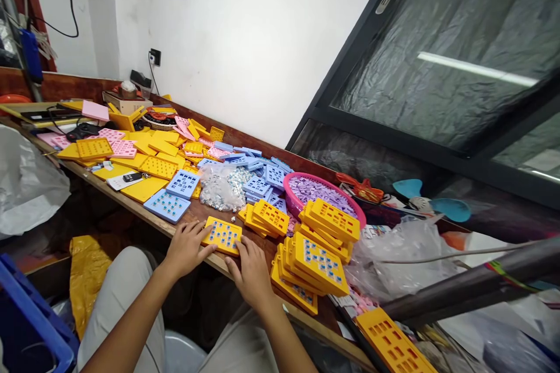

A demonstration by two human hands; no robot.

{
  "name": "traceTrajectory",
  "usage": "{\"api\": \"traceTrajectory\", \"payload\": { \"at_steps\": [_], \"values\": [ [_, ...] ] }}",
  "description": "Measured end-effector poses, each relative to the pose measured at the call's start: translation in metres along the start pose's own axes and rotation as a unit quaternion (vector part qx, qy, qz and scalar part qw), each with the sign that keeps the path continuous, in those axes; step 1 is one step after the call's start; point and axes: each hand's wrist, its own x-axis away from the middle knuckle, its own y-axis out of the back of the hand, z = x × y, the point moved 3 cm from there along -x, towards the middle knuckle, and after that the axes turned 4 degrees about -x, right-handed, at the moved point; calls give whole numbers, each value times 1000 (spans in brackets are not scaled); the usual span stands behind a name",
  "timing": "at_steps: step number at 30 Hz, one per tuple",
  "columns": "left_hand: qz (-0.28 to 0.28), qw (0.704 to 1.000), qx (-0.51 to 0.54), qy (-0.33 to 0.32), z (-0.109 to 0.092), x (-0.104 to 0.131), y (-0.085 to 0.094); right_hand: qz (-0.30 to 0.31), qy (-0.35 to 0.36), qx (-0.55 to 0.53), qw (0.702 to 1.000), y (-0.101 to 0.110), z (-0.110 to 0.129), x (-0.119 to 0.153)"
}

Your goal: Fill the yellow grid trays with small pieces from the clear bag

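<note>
From my remote view, my left hand [187, 246] and right hand [254, 273] grip a yellow plate [224, 235] by opposite sides, probably for steadiness, with stacked plates [322, 262] beyond the right.

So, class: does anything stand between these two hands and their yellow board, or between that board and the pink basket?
Nothing visible separates the left hand or right hand from the yellow board; both have fingers on it. Toward the pink basket, a small stack of yellow boards stands in the way.
</note>
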Motion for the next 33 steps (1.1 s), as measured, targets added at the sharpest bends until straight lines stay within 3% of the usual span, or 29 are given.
{"api": "traceTrajectory", "payload": {
  "at_steps": [7,15,19,23,26,30,33],
  "values": [
    [14,999,40,-33,-27,-4,-4,-50,4,-2,999,-1,2,30],
    [50,987,100,-115,-79,-10,-7,-1,-19,27,999,-9,-9,42],
    [68,981,138,-117,-79,-20,0,21,-27,28,999,-10,-10,42],
    [35,987,116,-101,-70,-61,-1,15,-38,26,999,-10,-9,42],
    [6,987,76,-144,-81,-108,-13,4,-51,22,998,-11,-7,42],
    [71,966,24,-246,-106,-160,-39,-25,-83,20,996,-7,-4,42],
    [96,963,26,-251,-111,-176,-51,-40,-84,22,995,-2,0,44]
  ]
}}
